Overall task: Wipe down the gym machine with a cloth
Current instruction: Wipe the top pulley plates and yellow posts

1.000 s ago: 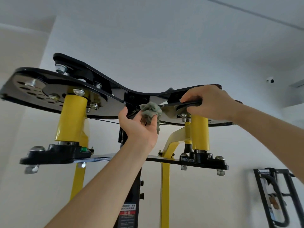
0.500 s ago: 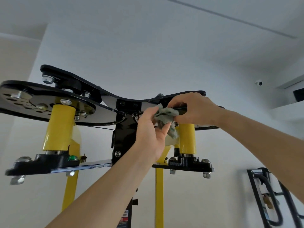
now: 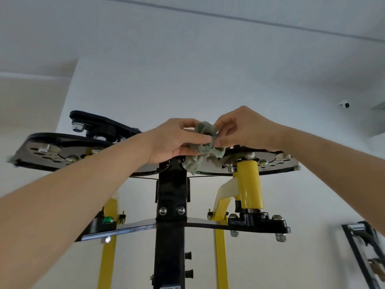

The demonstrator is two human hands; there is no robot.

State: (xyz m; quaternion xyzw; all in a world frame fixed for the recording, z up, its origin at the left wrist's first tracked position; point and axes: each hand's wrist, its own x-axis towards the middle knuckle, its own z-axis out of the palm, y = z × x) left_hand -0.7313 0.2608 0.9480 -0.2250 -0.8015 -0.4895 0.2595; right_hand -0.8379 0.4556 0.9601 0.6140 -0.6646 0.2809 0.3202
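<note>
A crumpled grey-green cloth (image 3: 205, 147) hangs in front of the top of the gym machine, above its black centre post (image 3: 170, 197). My left hand (image 3: 175, 140) grips the cloth from the left with fingers and thumb. From the right, my right hand (image 3: 241, 128) pinches the same cloth at its upper part. Both hands are raised overhead, level with the black top plates (image 3: 52, 151). Yellow cylinders (image 3: 249, 184) and yellow uprights stand under the plates. Part of the middle of the top plate is hidden behind my hands.
A lower black crossbar (image 3: 239, 225) with bolts spans the machine below my hands. A black metal rack (image 3: 366, 253) leans at the right edge. A small ceiling camera (image 3: 344, 104) sits high on the right. White wall and ceiling fill the background.
My right hand let go of the black plate and came over to pinch the cloth. The cloth left the plate's underside and is now held between both hands. The view tilted upward.
</note>
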